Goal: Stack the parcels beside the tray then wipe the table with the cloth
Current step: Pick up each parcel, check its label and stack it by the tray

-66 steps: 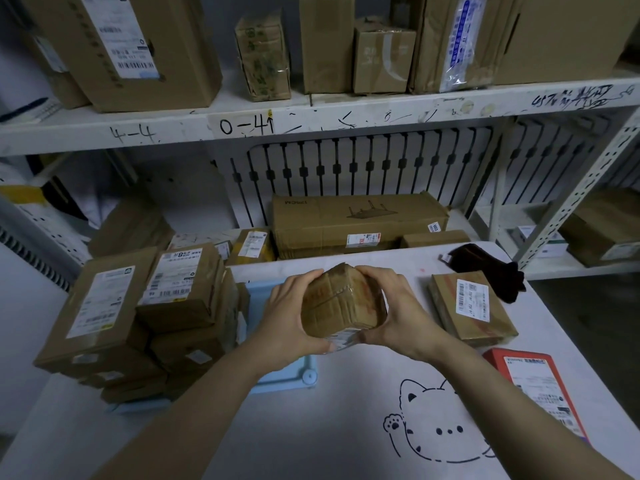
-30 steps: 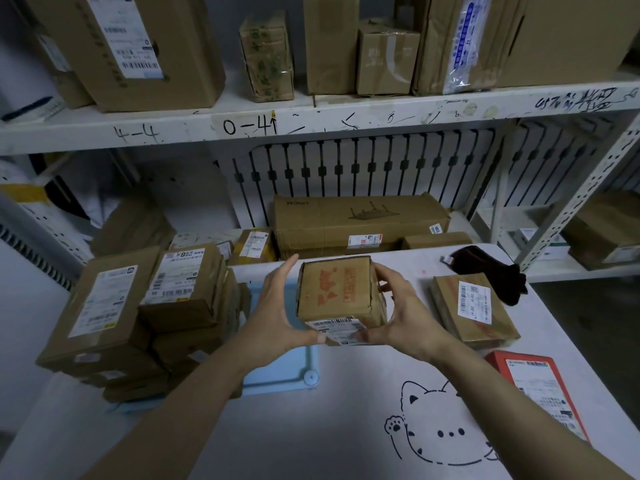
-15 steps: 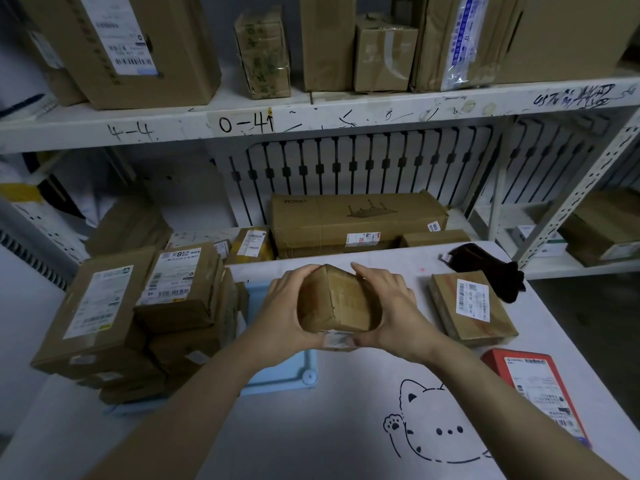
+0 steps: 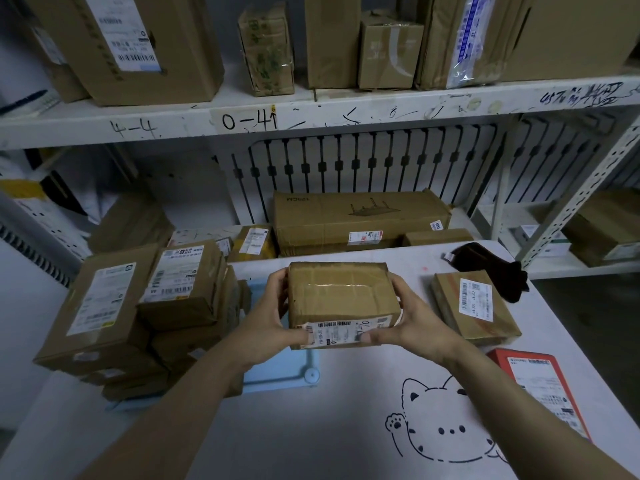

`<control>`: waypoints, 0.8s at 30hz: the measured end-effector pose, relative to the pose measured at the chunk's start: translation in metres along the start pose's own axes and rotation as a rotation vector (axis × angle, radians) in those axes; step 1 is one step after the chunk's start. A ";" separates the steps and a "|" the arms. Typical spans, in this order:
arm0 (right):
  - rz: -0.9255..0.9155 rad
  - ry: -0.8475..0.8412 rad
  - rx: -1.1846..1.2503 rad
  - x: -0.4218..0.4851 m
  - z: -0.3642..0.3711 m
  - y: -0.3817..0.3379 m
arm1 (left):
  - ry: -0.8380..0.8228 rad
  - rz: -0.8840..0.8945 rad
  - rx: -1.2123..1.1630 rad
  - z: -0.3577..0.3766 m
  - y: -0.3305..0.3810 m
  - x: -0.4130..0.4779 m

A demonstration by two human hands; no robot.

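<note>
**Change noted:** the taped brown parcel [image 4: 341, 299] has been turned since half a second ago. Its corner no longer points up. The broad taped face now lies level on top, and the barcode label faces the wearer.

**Hold:** the left grip [image 4: 266, 327] and right grip [image 4: 415, 320] each hold one end of the parcel, fingers curled over the far edge and thumbs on the label side. The parcel is clear of the counter [image 4: 329, 427], above the right part of the light-blue tray [image 4: 298, 375] and just right of the parcel stack [image 4: 180, 282].

**Step in hand, as judged:** adding this parcel to the stack. Keep it level, carry it left and set it flat and square. The stack's upper boxes sit tilted and could slide.

**Not established:**
- Whether the stack stands on the tray or beside it. The left forearm covers the tray's middle.
- The parcel's underside, which is hidden.
- The full outline of the red parcel [image 4: 540, 386], partly cut off by the right forearm.
- Any detail of the dark cloth [image 4: 491, 268], which lies in dim light at the counter's far right.
</note>
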State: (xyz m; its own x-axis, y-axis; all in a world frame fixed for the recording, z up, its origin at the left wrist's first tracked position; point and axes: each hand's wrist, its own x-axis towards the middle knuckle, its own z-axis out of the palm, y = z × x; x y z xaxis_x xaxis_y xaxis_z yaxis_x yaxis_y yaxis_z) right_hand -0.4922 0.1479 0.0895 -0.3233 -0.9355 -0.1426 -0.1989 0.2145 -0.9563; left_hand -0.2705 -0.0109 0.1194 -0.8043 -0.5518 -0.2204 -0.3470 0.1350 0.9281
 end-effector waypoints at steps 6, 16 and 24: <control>-0.017 0.025 -0.032 0.001 0.001 -0.006 | 0.047 -0.018 0.049 0.004 -0.003 0.000; -0.149 0.103 -0.340 0.002 0.009 -0.020 | 0.159 0.148 0.442 0.019 0.011 0.003; -0.173 0.079 -0.302 0.002 0.010 -0.030 | 0.095 0.093 0.388 0.017 0.013 0.006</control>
State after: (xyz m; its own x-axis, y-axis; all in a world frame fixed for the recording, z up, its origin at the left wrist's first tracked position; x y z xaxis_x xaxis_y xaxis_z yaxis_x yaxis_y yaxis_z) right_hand -0.4780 0.1363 0.1157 -0.3287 -0.9433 0.0466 -0.5174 0.1386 -0.8444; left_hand -0.2877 0.0014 0.1252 -0.7991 -0.5935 -0.0957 -0.4459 0.4785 0.7564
